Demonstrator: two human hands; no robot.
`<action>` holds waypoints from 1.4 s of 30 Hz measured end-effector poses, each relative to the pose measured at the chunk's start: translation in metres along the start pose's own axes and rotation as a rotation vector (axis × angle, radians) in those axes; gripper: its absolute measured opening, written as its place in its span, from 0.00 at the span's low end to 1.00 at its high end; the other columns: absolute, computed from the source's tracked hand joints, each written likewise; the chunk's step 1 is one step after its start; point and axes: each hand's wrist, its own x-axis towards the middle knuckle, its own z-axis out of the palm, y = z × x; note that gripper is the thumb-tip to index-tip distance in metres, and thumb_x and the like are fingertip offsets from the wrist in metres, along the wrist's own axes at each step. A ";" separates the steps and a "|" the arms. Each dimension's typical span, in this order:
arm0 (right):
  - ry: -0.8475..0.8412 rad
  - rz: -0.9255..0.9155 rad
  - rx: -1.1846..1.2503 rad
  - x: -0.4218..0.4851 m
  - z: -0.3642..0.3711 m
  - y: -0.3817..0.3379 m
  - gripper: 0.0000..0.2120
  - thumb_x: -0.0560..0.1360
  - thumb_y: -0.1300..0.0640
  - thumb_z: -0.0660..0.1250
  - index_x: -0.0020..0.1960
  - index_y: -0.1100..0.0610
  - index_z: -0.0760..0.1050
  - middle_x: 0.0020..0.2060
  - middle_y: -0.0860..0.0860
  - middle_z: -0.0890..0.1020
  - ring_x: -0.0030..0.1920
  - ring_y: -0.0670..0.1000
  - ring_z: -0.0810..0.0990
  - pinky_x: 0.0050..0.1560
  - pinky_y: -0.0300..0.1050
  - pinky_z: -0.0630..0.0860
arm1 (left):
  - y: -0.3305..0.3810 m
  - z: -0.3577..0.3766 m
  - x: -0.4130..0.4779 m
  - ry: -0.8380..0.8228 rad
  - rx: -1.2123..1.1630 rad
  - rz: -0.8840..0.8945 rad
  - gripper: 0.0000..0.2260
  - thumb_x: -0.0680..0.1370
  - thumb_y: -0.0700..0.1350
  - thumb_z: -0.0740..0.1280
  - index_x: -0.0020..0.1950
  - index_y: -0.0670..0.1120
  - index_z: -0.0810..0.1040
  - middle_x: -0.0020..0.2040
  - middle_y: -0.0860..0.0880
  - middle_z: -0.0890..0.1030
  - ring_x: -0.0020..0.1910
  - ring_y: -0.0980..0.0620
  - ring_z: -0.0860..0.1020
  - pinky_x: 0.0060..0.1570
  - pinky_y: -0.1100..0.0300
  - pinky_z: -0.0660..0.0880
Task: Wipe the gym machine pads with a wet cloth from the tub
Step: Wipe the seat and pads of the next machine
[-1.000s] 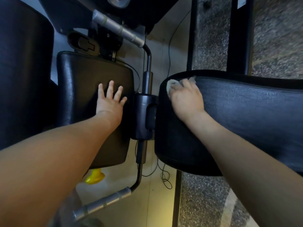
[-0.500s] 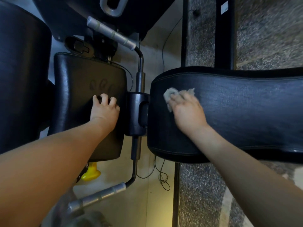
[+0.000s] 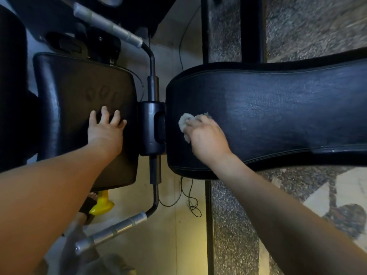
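Fingers (image 3: 193, 124) of the right hand (image 3: 206, 139) curl over one bunched grey cloth (image 3: 185, 121), pressing it on the long pad (image 3: 278, 116).
Long pad's axis runs left to right across the view, its rounded end pointing left at the centre hub (image 3: 152, 128); the cloth lies near that end, with no clear axis of its own. Left hand (image 3: 105, 130) rests on the square pad (image 3: 79, 92), fingers spread, gripping nothing. Count: two pads under the hands, two grey bar handles (image 3: 108, 24), one yellow object (image 3: 102, 205) on the floor (image 3: 174, 245).

A crumpled grey cloth (image 3: 185, 121) rests on the long black pad (image 3: 278, 108).
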 end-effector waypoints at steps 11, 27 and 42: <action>-0.115 0.230 0.129 -0.031 0.015 -0.037 0.30 0.75 0.60 0.52 0.76 0.55 0.67 0.77 0.52 0.66 0.79 0.57 0.57 0.79 0.52 0.53 | -0.007 0.011 0.003 0.049 -0.017 0.048 0.41 0.79 0.53 0.66 0.83 0.53 0.42 0.82 0.45 0.40 0.79 0.34 0.40 0.76 0.35 0.44; 0.171 0.324 0.103 -0.050 0.029 -0.039 0.25 0.78 0.63 0.53 0.72 0.61 0.73 0.72 0.59 0.75 0.73 0.65 0.69 0.75 0.62 0.64 | -0.010 0.014 0.003 0.068 0.027 0.095 0.41 0.79 0.58 0.64 0.82 0.52 0.40 0.82 0.43 0.39 0.79 0.33 0.39 0.76 0.35 0.44; 0.041 0.206 -0.025 -0.082 0.056 -0.057 0.28 0.79 0.61 0.49 0.78 0.61 0.65 0.76 0.59 0.69 0.78 0.61 0.62 0.80 0.54 0.44 | -0.005 0.015 -0.003 0.064 0.035 0.065 0.44 0.78 0.57 0.66 0.82 0.51 0.40 0.82 0.43 0.38 0.79 0.32 0.38 0.76 0.34 0.44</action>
